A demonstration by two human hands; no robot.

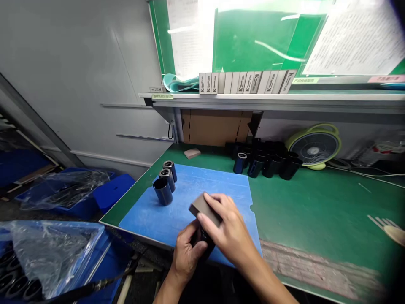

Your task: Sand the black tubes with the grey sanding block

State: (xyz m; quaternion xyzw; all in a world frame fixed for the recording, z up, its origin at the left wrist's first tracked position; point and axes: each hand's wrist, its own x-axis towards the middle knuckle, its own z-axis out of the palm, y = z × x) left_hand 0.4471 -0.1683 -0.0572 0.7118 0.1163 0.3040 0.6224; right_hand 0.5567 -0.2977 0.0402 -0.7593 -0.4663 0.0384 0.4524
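A dark cylindrical sleeve (206,241), mostly hidden, was held in the closed left hand (188,253) over the blue plastic mat (209,185). A brown rectangular abrasive block (202,209) was gripped against it by the curled right hand (229,226) (a slip under that pressure could have dropped the sleeve).

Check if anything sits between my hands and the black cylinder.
The brown sanding block sits between the right hand and the black cylinder. Nothing visible stands between the left hand and the cylinder, which it grips.
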